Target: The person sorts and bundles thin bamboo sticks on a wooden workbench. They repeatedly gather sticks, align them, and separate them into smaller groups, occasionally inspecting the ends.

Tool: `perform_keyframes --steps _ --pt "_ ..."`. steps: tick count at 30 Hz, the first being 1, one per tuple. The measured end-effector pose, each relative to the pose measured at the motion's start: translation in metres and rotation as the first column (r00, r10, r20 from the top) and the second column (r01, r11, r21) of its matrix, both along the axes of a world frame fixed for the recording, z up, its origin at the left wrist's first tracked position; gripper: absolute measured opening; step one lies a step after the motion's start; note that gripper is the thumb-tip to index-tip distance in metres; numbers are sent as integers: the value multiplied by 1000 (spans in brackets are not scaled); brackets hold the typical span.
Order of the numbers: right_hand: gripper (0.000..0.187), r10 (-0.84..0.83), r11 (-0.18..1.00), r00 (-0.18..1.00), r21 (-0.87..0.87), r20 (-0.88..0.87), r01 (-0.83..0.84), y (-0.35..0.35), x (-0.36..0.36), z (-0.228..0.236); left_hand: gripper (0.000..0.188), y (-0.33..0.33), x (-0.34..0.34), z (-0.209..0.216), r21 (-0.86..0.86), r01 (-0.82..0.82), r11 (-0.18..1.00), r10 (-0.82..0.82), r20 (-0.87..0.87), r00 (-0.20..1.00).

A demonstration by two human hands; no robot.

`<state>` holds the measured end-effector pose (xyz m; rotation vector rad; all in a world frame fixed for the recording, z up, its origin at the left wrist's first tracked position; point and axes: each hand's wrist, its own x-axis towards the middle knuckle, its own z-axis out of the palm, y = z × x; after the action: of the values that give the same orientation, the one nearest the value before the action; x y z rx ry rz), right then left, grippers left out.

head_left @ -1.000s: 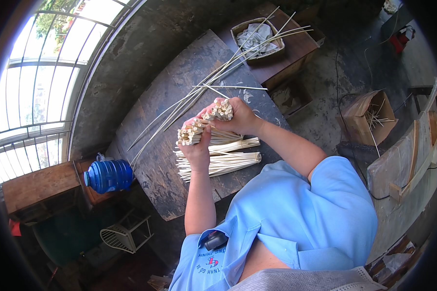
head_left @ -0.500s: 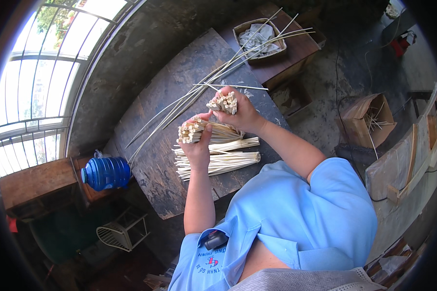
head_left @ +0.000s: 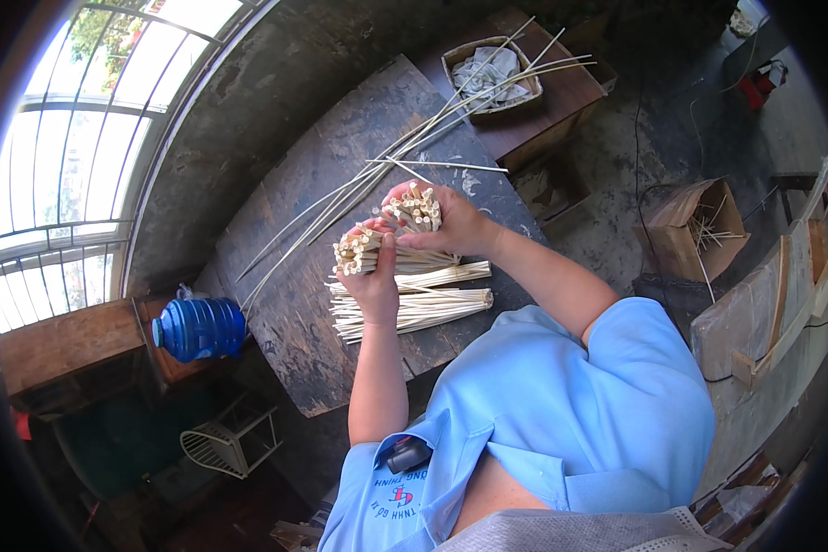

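Note:
My left hand (head_left: pixel 374 283) is closed round a bundle of thin pale sticks (head_left: pixel 357 250), their cut ends turned up toward me. Just beside it, my right hand (head_left: pixel 457 221) grips a second bundle of the same sticks (head_left: pixel 416 210), its ends also facing up. The two bundles nearly meet, and I cannot tell whether they touch. Below my hands, more cut sticks (head_left: pixel 423 311) lie in piles on the dark worn table (head_left: pixel 294 198). Fingers hide the middle of both held bundles.
Long uncut canes (head_left: pixel 377 179) cross the table toward a box of crumpled grey cloth (head_left: pixel 492 74) at the far right. A blue water jug (head_left: pixel 202 328) stands left. On the floor at right is a cardboard box (head_left: pixel 695 230) with stick pieces; a white chair (head_left: pixel 235 442) is lower left.
My right hand has turned and come down and left, bringing its bundle closer to the left one. The left bundle has shifted slightly; the sticks on the table stay put.

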<state>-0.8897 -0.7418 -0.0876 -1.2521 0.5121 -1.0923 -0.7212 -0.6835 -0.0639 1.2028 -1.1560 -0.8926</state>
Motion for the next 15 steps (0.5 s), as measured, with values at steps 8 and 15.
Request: perform_keyframes --steps 8,15 --pt "50 -78 994 995 -83 -60 73 0 4 3 22 0 3 2 -35 104 994 -103 26 994" --pt "48 -84 991 991 -114 -105 72 2 4 3 22 1 3 3 18 59 998 -59 31 998"
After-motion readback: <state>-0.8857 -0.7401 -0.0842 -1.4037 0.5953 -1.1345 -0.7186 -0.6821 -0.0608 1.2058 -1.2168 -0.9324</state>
